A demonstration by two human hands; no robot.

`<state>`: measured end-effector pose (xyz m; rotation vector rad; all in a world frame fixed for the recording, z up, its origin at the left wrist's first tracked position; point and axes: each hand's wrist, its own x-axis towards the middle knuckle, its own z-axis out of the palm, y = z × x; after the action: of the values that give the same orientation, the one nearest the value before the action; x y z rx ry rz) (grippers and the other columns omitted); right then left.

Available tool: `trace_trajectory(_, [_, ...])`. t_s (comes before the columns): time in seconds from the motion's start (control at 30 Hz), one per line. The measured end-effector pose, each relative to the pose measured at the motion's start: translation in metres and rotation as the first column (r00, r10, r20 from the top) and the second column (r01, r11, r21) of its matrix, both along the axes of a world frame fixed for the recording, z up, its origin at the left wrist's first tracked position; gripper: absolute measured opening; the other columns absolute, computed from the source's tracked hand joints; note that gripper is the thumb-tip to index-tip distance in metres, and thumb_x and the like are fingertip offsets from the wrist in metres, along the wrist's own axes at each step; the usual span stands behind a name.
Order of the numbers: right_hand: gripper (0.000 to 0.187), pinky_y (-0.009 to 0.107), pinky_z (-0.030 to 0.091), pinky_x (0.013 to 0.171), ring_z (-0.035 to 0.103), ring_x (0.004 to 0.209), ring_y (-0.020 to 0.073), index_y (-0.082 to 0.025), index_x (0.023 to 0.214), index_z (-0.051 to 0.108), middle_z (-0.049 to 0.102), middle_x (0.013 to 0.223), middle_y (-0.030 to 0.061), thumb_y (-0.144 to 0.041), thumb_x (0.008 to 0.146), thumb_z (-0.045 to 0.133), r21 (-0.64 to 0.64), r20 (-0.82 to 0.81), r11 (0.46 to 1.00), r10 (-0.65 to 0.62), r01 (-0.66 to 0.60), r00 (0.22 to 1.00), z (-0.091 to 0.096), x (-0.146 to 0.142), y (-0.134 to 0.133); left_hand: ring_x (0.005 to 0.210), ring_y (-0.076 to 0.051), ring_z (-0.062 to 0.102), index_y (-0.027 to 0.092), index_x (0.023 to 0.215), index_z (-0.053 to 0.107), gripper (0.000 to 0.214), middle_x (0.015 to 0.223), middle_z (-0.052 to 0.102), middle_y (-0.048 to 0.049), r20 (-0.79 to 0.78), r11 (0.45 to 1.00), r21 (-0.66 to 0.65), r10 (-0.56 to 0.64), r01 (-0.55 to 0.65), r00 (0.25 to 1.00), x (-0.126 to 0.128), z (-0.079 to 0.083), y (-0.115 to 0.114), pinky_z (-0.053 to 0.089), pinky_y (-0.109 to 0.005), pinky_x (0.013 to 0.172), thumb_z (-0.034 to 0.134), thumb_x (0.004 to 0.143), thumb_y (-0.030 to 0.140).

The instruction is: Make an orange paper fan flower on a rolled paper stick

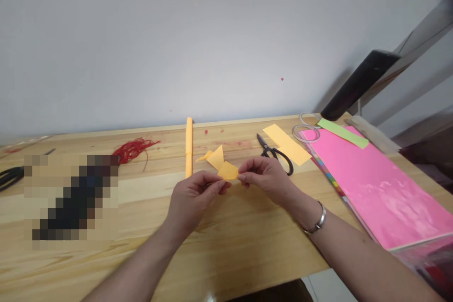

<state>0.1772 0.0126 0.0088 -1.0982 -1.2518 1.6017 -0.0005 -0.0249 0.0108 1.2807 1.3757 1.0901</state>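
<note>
both hands up over the counter, pinching one small orange paper piece btwn them: left hand grips its left edge w/ thumb + fingers, right hand grips the right edge. more orange scraps lie just behind it, orange roll to their left. black scissors near right hand, yellow strip beside them. pink sheet far right, red thread off to the left.
</note>
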Motion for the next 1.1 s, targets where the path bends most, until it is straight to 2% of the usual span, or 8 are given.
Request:
trace_trajectory(0.57, [0.023, 0.02, 0.043, 0.048, 0.051, 0.051, 0.0063, -0.014, 0.073, 0.06, 0.058, 0.064, -0.0019, -0.027, 0.061, 0.074, 0.03, -0.009, 0.999, 0.021, -0.021, 1.0, -0.004, -0.0015, -0.0014, 0.057, -0.013, 0.064, 0.019, 0.063, 0.055, 0.01, 0.058, 0.067, 0.0012, 0.08, 0.999, -0.028, -0.023, 0.025, 0.997, 0.0056, 0.0019, 0.0002, 0.052, -0.024, 0.058, 0.064, 0.068, 0.022])
trace_trajectory(0.67, [0.024, 0.02, 0.043, 0.048, 0.051, 0.051, 0.006, -0.014, 0.074, 0.059, 0.058, 0.064, -0.0021, -0.027, 0.061, 0.074, 0.018, -0.024, 1.0, 0.02, -0.02, 1.0, -0.0042, -0.0018, -0.0012, 0.057, -0.014, 0.065, 0.018, 0.08, 0.053, 0.019, 0.061, 0.067, 0.0017, 0.201, 0.995, -0.059, -0.064, 0.077, 0.978, 0.0059, 0.0008, 0.0012, 0.052, -0.026, 0.057, 0.066, 0.067, 0.023])
trace_trajectory(0.8, [0.028, 0.021, 0.044, 0.05, 0.053, 0.052, 0.0058, -0.014, 0.082, 0.057, 0.058, 0.068, -0.0025, -0.022, 0.061, 0.073, -0.012, -0.041, 0.999, 0.041, -0.042, 0.998, -0.0044, -0.0027, -0.0017, 0.062, -0.017, 0.067, 0.017, 0.117, 0.041, 0.061, 0.068, 0.07, -0.0007, 0.264, 0.976, -0.163, -0.1, 0.146, 0.959, 0.0029, -0.0028, 0.0024, 0.053, -0.03, 0.061, 0.071, 0.065, 0.026])
trace_trajectory(0.93, [0.034, 0.021, 0.044, 0.051, 0.053, 0.051, 0.0065, -0.015, 0.089, 0.054, 0.055, 0.062, -0.0051, -0.02, 0.062, 0.073, -0.01, -0.013, 0.997, 0.082, -0.083, 0.997, -0.0037, -0.0036, -0.0034, 0.069, -0.021, 0.069, 0.016, 0.122, 0.041, 0.066, 0.073, 0.073, -0.0042, 0.231, 0.963, -0.209, -0.122, 0.172, 0.965, 0.0003, -0.0062, 0.0028, 0.054, -0.034, 0.066, 0.071, 0.066, 0.032])
trace_trajectory(1.1, [0.035, 0.021, 0.044, 0.051, 0.054, 0.052, 0.0067, -0.015, 0.091, 0.053, 0.056, 0.064, -0.0044, -0.022, 0.063, 0.073, 0.0, -0.021, 0.994, 0.106, -0.106, 0.994, -0.0042, -0.0035, -0.0046, 0.068, -0.021, 0.069, 0.017, 0.124, 0.04, 0.065, 0.068, 0.072, -0.0015, 0.193, 0.979, -0.153, -0.107, 0.137, 0.975, 0.0029, -0.0067, 0.0031, 0.055, -0.035, 0.066, 0.068, 0.068, 0.031])
